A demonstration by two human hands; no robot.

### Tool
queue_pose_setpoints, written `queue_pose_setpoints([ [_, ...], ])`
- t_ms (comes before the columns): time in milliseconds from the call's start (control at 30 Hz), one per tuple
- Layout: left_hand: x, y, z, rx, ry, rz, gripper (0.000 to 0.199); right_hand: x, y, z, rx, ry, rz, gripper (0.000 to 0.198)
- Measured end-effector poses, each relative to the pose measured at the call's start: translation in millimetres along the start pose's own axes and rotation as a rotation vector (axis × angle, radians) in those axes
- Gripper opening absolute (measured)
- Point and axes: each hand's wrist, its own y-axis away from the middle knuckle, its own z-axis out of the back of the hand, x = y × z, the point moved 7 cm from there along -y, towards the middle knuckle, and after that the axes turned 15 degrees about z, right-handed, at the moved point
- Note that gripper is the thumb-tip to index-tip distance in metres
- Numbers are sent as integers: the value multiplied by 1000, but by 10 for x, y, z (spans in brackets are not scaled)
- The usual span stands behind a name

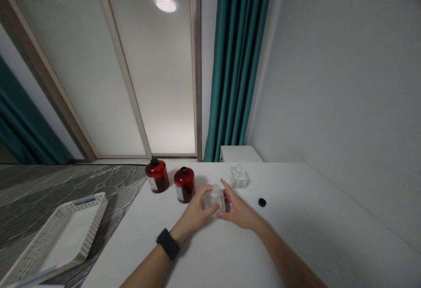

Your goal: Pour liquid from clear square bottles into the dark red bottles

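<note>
"My feed shows a worktop [226,255]. Hands?"
"Left hand [198,205]: fingers pinching. Right hand [241,211]: fingers curved, can't tell if gripping."
"Pinching what, the red bottles [185,184]?"
"Nah, clear bottle [212,198] between both hands. Black cap [262,202] further right."

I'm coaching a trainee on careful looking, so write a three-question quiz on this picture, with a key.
1. Where is the dark watch worn? A) right wrist; B) left wrist.
2. True or false: the loose black cap lies on the white table.
3. Short answer: what is between the left hand and the right hand?

Key: 1. B. 2. True. 3. A clear container.
</note>
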Motion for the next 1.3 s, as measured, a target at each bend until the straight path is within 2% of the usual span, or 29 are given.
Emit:
queue_pose_setpoints([
  [133, -2, -1, 16, 7, 43, -24, 30, 17, 2, 23, 18, -14, -3, 115],
  [300, -38, 8, 12, 27, -26, -16, 45, 64, -6, 19, 33, -34, 16, 112],
  [433, -53, 10, 27, 29, 5, -28, 33, 54, -1, 24, 25, -17, 10, 113],
  [600, 5, -8, 23, 25, -16, -16, 44, 45, 6, 21, 20, -14, 2, 112],
  [733, 30, -13, 17, 34, 4, -7, 38, 43, 10, 20, 17, -7, -5, 112],
  [867, 42, -19, 24, 34, 10, 23, 49, 45, 14, 16, 12, -24, 5, 112],
  [1000, 26, -18, 27, 48, 39, -4, 35, 47, 23, 19, 13, 8, -11, 110],
  [1167, 52, -21, 26, 42, 5, 3, 44, 72, 26, 17, 22, 25, -19, 110],
  [1300, 32, -16, 31, 35, 29, -18, 35, 70, 22, 9, 22, -10, 6, 111],
])
